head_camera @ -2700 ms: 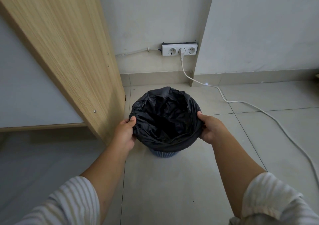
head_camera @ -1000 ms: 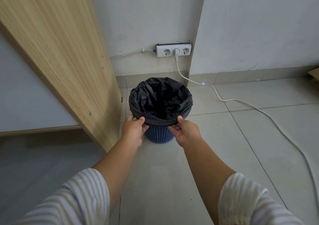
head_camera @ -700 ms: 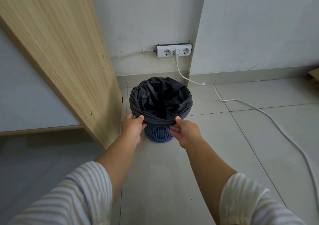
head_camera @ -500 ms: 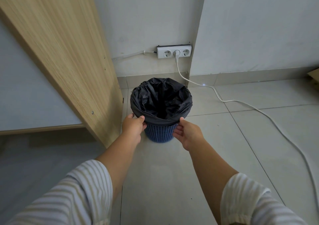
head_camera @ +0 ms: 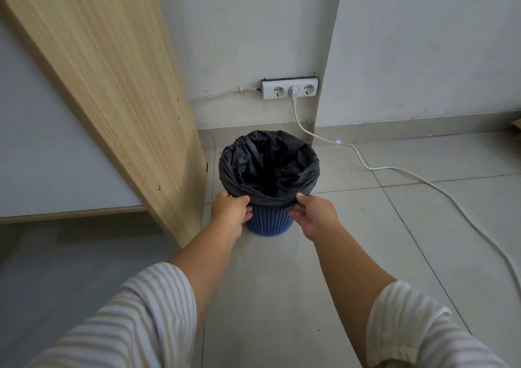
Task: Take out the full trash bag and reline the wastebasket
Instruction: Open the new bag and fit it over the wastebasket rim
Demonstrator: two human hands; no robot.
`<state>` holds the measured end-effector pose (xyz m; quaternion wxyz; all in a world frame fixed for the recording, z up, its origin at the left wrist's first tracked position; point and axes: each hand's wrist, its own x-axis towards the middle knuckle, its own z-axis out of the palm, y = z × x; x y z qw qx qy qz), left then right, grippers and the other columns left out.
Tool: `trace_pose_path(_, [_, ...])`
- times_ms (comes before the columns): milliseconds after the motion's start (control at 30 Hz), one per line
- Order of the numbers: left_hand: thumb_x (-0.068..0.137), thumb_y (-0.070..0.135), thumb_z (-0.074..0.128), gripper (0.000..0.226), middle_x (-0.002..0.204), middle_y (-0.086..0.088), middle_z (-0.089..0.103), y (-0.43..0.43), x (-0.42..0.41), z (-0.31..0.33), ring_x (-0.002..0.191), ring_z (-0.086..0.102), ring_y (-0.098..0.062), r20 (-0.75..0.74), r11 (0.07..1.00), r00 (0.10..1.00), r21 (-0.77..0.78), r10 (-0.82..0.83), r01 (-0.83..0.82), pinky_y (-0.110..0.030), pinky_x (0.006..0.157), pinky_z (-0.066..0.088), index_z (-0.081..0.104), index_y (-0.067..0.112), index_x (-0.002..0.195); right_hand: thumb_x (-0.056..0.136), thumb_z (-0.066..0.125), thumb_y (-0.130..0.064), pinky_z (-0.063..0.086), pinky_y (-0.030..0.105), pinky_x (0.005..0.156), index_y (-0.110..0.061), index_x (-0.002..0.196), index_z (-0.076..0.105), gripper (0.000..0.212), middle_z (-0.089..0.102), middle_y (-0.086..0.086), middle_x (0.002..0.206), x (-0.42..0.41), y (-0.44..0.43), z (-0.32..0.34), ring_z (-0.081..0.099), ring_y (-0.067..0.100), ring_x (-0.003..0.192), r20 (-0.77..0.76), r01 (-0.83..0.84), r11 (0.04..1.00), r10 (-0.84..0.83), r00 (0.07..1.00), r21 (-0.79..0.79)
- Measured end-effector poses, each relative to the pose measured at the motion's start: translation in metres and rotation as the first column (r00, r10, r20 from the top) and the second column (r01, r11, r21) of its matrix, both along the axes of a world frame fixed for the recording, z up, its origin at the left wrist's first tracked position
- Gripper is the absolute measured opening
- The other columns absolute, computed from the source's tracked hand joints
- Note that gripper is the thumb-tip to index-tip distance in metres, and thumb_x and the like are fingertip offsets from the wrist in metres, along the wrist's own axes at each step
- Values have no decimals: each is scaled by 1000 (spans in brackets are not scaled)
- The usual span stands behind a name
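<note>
Near me, left hand (head_camera: 231,211) and right hand (head_camera: 311,215) pinch the bag (head_camera: 267,167) hem at the bin (head_camera: 267,222) rim, fingers curled shut on the plastic. Bin sits mid-frame on the floor (head_camera: 282,297), just beside the wood panel (head_camera: 112,85). Risk, I reckon: tug too hard and the thin bag tears or the light bin tips. Farther back, the cord (head_camera: 423,178) could snag a foot.
</note>
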<state>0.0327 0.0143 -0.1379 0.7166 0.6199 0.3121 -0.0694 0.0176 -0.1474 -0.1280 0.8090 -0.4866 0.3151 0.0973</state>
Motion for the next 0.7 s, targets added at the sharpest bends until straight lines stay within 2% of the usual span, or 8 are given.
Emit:
trace_pose_path(67, [92,1,55,42,95,-8,62,-1,1,0,75,62,-20,-5,1000,1000,-5,13,-13,-31,65,55,47,11,132,92,56,-2,54,36,86,5,111,59,20,66,15,94,2,-1,-2,66,24,86,-5,28,999,-29,1000,-22])
trace_pose_path(233, [93,0,54,40,93,-9,61,-1,1,1,72,60,-19,-4,1000,1000,-10,1,-1,-30,63,55,48,11,131,89,58,5,54,36,77,7,102,58,14,65,20,97,6,-5,-4,66,28,86,-29,74,996,-73,997,50])
trace_pose_path(400, [93,2,54,43,98,-9,62,-1,-2,3,73,60,-18,10,1000,1000,8,-14,14,-30,67,56,46,11,134,90,58,2,54,35,79,5,103,58,14,65,17,93,6,-4,-2,66,25,83,-25,70,997,-70,997,19])
trace_pose_path(500, [93,6,56,46,105,-11,62,0,-5,6,80,59,-19,9,997,999,67,-40,39,-31,73,56,43,11,137,90,60,-5,56,35,83,2,103,60,15,62,13,86,8,-3,-5,61,21,74,-27,8,990,-11,1000,-141])
trace_pose_path(567, [92,8,58,51,116,-12,61,0,-7,9,87,59,-21,15,991,998,122,-61,59,-34,79,55,39,11,139,89,63,-14,56,40,87,2,106,61,24,60,13,91,8,-1,-7,59,21,73,-43,-22,955,9,999,-297])
trace_pose_path(633, [91,12,60,49,122,-6,57,2,-10,11,96,55,-19,39,970,996,232,-86,74,-32,82,49,41,12,136,87,64,-26,53,45,92,-1,124,54,46,60,13,110,6,0,-5,62,26,87,-57,-19,908,-6,998,-419])
trace_pose_path(700, [90,14,60,46,126,-5,53,3,-12,16,100,50,-19,58,923,993,379,-101,72,-30,84,42,43,10,132,88,62,-32,48,42,95,-7,137,43,59,52,13,131,2,-1,1,57,32,110,-51,-4,855,-26,998,-519])
